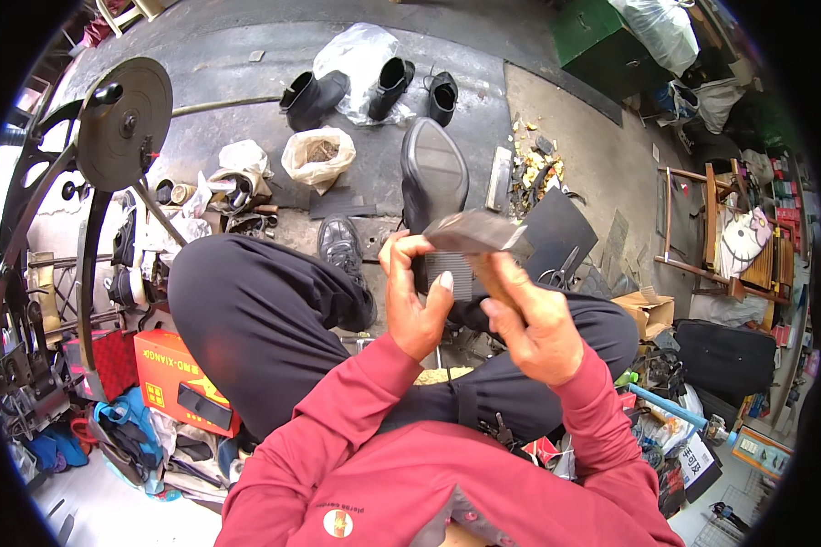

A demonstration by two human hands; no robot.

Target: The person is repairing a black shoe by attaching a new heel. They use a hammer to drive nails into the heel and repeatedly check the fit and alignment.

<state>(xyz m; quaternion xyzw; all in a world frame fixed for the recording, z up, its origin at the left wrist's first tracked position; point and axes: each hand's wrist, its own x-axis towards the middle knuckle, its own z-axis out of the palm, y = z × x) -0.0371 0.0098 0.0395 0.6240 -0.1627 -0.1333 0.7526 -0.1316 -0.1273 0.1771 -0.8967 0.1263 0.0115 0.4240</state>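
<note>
A black shoe point(435, 173) stands sole up in front of me, its grey-black sole facing me. My left hand point(414, 305) grips the ridged heel end of it, fingers around the far side and thumb along the near edge. In my right hand point(540, 324) is a hammer point(476, 233), held by its wooden handle. The hammer's metal head is smeared by motion and hangs just over the heel, hiding part of the shoe. Whether the head touches the heel I cannot tell.
Several black boots point(313, 98) stand ahead by a plastic bag. An open white bag point(319, 157) sits nearer. Scissors point(558, 276) lie beside a black sheet point(556, 228) at right. A hand-wheel machine point(126, 123) rises at left, above an orange box point(181, 378). A wooden chair point(710, 223) stands far right.
</note>
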